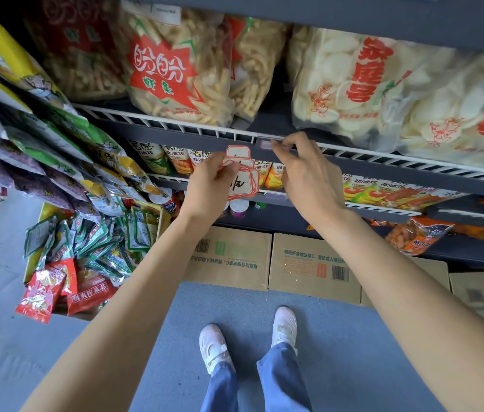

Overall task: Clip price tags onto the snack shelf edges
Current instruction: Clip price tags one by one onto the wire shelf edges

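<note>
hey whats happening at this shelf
A person stands at a snack shelf putting up price tags. The left hand grips a small stack of red-bordered price tags, held up just below the white wire shelf edge. The right hand reaches up to that edge and pinches a clear tag clip on the rail, below big bags of shrimp sticks and white prawn crackers. No paper tag sits in that clip yet.

I see bright, even light with soft shadows. My wide lens bends the edges, and the right-hand snack bags blur slightly.
</note>
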